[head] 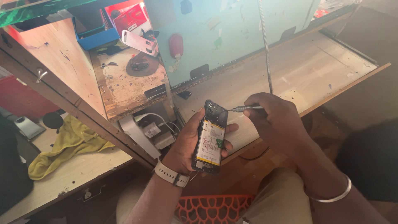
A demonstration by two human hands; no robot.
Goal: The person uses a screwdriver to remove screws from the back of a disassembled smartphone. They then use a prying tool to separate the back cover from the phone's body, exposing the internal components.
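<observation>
My left hand (185, 143) holds an opened phone (210, 137) upright over my lap, its back cover off and a pale battery showing. A white watch sits on that wrist. My right hand (273, 120) grips a small metal screwdriver (244, 108), its tip touching the upper right edge of the phone near the camera. A silver bangle circles my right wrist.
A wooden workbench (306, 70) lies beyond my hands, with a pale green board (224, 33) leaning on it and a flexible metal lamp arm (266, 45). A yellow cloth (68, 145) lies on the left. A white charger and cables (153, 132) sit under a shelf. An orange plastic stool (211, 209) is below.
</observation>
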